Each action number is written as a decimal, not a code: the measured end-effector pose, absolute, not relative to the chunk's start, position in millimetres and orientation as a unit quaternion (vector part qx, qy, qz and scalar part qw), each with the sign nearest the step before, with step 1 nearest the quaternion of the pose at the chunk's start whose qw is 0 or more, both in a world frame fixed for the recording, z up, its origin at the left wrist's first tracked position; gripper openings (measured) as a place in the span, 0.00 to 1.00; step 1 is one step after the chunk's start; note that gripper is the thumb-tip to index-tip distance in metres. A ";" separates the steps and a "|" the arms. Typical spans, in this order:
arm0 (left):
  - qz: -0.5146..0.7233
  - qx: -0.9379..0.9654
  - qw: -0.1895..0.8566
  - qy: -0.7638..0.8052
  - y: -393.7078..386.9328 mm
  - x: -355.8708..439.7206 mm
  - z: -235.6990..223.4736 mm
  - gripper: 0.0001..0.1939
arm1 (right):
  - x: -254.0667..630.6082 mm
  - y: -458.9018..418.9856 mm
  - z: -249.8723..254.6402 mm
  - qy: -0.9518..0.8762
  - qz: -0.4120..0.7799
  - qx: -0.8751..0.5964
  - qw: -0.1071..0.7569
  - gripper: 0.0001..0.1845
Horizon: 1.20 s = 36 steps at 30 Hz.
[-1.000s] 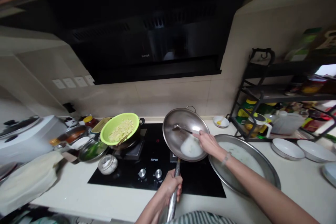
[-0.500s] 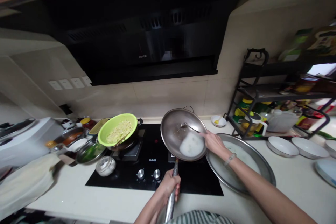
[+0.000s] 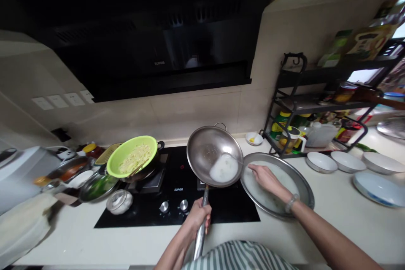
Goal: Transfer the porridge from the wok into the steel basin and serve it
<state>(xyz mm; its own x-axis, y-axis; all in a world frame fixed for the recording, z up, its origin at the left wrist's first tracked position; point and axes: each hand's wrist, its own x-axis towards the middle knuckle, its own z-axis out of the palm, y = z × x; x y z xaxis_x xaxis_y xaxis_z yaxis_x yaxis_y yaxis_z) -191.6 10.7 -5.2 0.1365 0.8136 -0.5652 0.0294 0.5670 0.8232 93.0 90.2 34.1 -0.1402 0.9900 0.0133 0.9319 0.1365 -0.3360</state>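
Note:
My left hand point(image 3: 200, 215) is closed around the long metal handle of a steel wok point(image 3: 202, 147). The wok tilts toward the right above the right burner, and cloudy white liquid point(image 3: 225, 169) pools in its lower right side. My right hand point(image 3: 265, 178) grips the thin handle of a metal spoon point(image 3: 236, 158), whose bowl dips into the liquid and is mostly hidden. Under that hand, right beside the wok, a wide steel basin point(image 3: 306, 196) holds more of the white liquid with bits in it.
A green colander point(image 3: 115, 164) of pale shreds with chopsticks rests over a pan on the left burner. A glass jar point(image 3: 119, 202) stands at the hob's left edge. White bowls point(image 3: 322, 163), a plate point(image 3: 379, 189) and a black rack point(image 3: 294, 103) are at right.
My right hand has moved right, and the spoon's bowl has gone from the wok's bare surface into the liquid. My left hand keeps its hold. The view has turned slightly right.

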 end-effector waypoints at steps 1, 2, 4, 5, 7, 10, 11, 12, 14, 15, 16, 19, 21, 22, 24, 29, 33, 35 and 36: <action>0.296 0.360 0.663 0.586 10.6 -191.7 -4.2 0.09 | 93.9 86.9 32.4 -0.726 0.173 -0.649 0.148 0.22; 0.295 0.361 0.662 0.586 10.6 -192.0 -3.3 0.09 | 94.2 83.8 31.5 -0.692 0.232 -0.658 0.183 0.21; 0.291 0.360 0.662 0.589 10.6 -192.4 -1.9 0.09 | 93.0 78.0 31.3 -0.594 0.354 -0.677 0.251 0.19; 0.289 0.360 0.662 0.590 10.6 -192.6 -1.5 0.09 | 91.8 75.2 31.6 -0.540 0.407 -0.681 0.281 0.18; 0.286 0.362 0.662 0.591 10.5 -193.1 -1.6 0.09 | 89.6 69.7 32.7 -0.454 0.478 -0.676 0.330 0.17; 0.288 0.359 0.665 0.588 10.5 -193.9 -4.7 0.10 | 88.3 62.4 35.4 -0.414 0.494 -0.674 0.361 0.16; 0.291 0.358 0.666 0.587 10.6 -194.1 -6.4 0.10 | 88.5 60.5 36.5 -0.415 0.486 -0.678 0.364 0.16; 0.293 0.358 0.666 0.586 10.7 -194.3 -8.4 0.11 | 88.9 58.8 37.7 -0.417 0.477 -0.682 0.365 0.16; 0.296 0.357 0.663 0.587 11.1 -194.5 -12.5 0.11 | 89.8 56.2 40.3 -0.425 0.466 -0.684 0.367 0.16; 0.296 0.357 0.662 0.589 11.3 -194.5 -14.2 0.11 | 90.1 55.1 41.6 -0.429 0.462 -0.683 0.369 0.16; 0.295 0.357 0.661 0.591 11.6 -194.4 -15.6 0.12 | 90.3 54.1 42.9 -0.431 0.459 -0.682 0.371 0.16; 0.294 0.357 0.659 0.593 12.0 -194.0 -16.0 0.13 | 89.5 51.2 47.1 -0.410 0.472 -0.677 0.389 0.14; 0.294 0.362 0.659 0.590 11.8 -193.9 -13.5 0.13 | 88.7 49.0 50.0 -0.372 0.510 -0.660 0.408 0.12; 0.292 0.364 0.660 0.589 11.6 -193.9 -11.8 0.13 | 88.4 47.6 51.5 -0.349 0.534 -0.648 0.416 0.11; 0.288 0.367 0.660 0.589 11.0 -193.8 -8.5 0.12 | 88.6 44.1 54.8 -0.307 0.577 -0.625 0.426 0.10; 0.291 0.363 0.659 0.591 9.5 -193.6 -4.5 0.10 | 94.3 30.9 65.5 -0.262 0.609 -0.608 0.437 0.09; 0.284 0.372 0.653 0.595 8.9 -193.2 -3.3 0.09 | 104.6 16.8 75.3 -0.246 0.601 -0.619 0.442 0.11; 0.281 0.374 0.652 0.597 8.6 -193.1 -2.4 0.09 | 112.3 8.5 78.6 -0.240 0.597 -0.620 0.449 0.12; 0.280 0.374 0.652 0.597 8.5 -193.1 -2.0 0.09 | 116.8 4.0 79.4 -0.236 0.595 -0.620 0.453 0.13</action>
<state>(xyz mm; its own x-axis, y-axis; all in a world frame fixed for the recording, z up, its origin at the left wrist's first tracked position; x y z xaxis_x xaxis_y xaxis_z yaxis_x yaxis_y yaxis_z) -193.1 8.5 -2.0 0.1300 0.8121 -0.5689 0.0824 0.5629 0.8224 116.8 4.0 79.4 0.1803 0.8322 -0.5244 -0.2468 -0.4778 -0.8431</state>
